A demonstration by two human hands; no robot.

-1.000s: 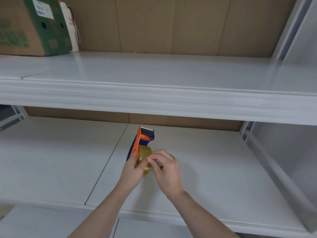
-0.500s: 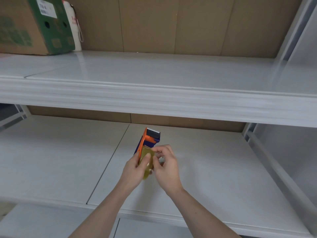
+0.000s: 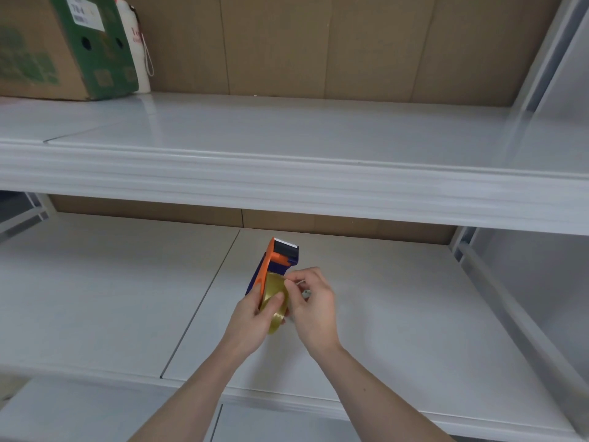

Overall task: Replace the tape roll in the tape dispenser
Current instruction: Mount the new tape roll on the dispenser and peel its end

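An orange and blue tape dispenser (image 3: 276, 260) is held above the lower white shelf (image 3: 398, 314), its black cutter end pointing away from me. A yellowish clear tape roll (image 3: 273, 298) sits on its side against the dispenser body. My left hand (image 3: 251, 317) grips the dispenser and roll from the left, thumb across the roll's face. My right hand (image 3: 314, 301) pinches at the roll's upper right edge with thumb and forefinger; what lies between those fingertips is too small to make out.
The upper white shelf (image 3: 287, 161) juts out above the hands. On it at the far left stand a brown and green cardboard box (image 3: 60, 46) and a white bag (image 3: 135, 49). Brown panels back both shelves. A white upright frame (image 3: 497, 301) borders the right.
The dispenser and both hands have shifted slightly right and up in view. My right fingers moved from the roll's middle to its upper right edge.
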